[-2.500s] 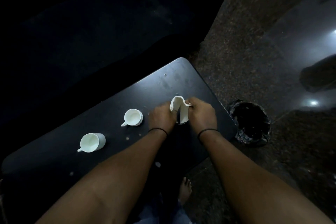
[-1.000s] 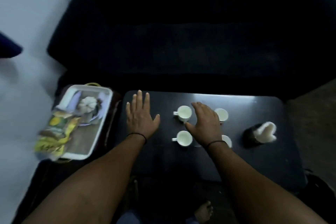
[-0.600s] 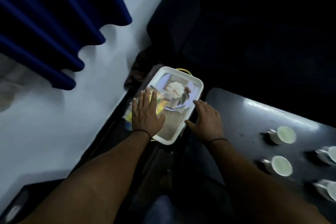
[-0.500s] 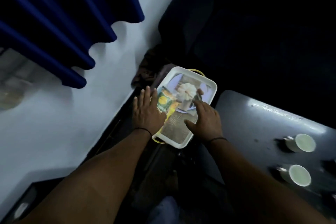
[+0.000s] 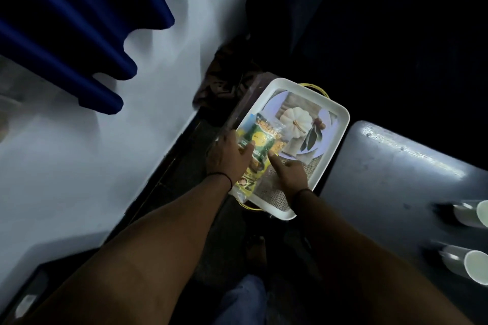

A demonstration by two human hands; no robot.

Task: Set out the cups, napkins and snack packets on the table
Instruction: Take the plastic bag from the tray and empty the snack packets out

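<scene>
Reaching into tray (image 5: 340, 124) beside worktop (image 5: 396, 171), both hands now on snack packets (image 5: 257, 140). Left hand (image 5: 228, 157) grips packets' left edge; right hand (image 5: 290, 171) touches right side, fingers straight. Half a second ago hands only hovered. Cups (image 5: 472, 269) already on worktop, far right. Packets next to move, likely.

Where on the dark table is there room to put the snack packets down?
The dark table is bare from its corner beside the white tray down to the two cups at the right edge. The tray's near end is crowded: both hands are on the snack packets there.
</scene>
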